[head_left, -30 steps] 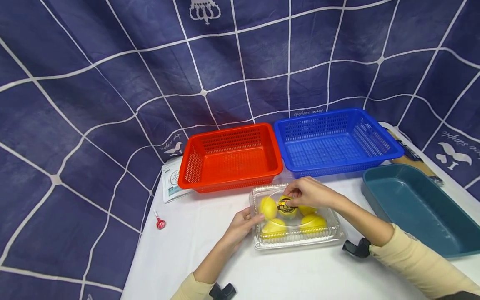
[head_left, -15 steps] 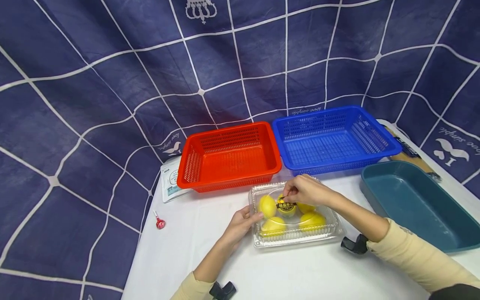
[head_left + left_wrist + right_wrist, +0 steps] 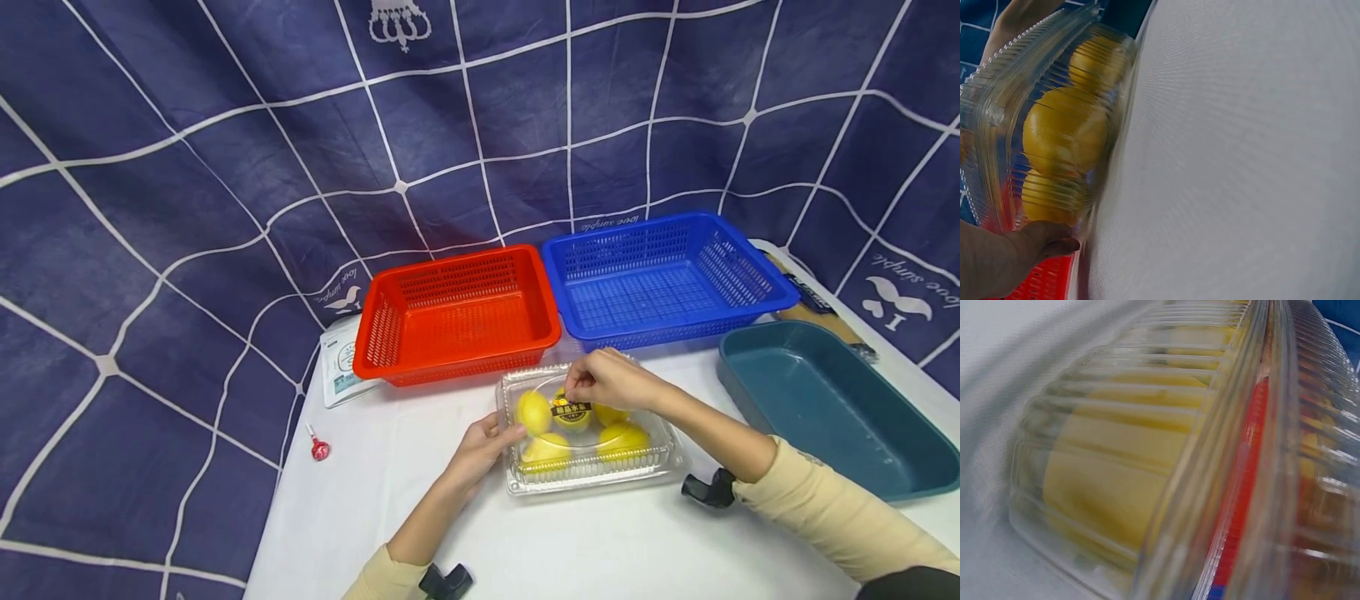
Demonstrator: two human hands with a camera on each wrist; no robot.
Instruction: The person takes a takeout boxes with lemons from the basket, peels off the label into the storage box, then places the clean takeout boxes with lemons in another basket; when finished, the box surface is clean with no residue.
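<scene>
A clear plastic clamshell box (image 3: 592, 475) with several yellow lemons (image 3: 550, 450) inside stands on the white table. My left hand (image 3: 480, 447) grips the box's left edge, thumb on the lid; in the left wrist view, its thumb (image 3: 1054, 240) lies against the box's clear side. A black and yellow round sticker (image 3: 572, 412) is on the lid. Over the lid, my right hand (image 3: 615, 382) has curled fingers, with thumb and forefinger pinching at the sticker's upper edge. The right wrist view shows the box's ribbed side (image 3: 1116, 456) close up, but the fingertips are too unclear there.
Behind the box stand a red basket (image 3: 457, 368) and a blue basket (image 3: 675, 331). A teal tray (image 3: 825, 400) is at the right. A red lollipop (image 3: 320, 450) and a white pouch (image 3: 339, 379) lie on the left. Dark patterned cloth (image 3: 480, 108) hangs behind.
My right hand's fingertips have shifted slightly up and left at the sticker, so more of its print shows. My left hand stays on the box; the whole view has drifted slightly.
</scene>
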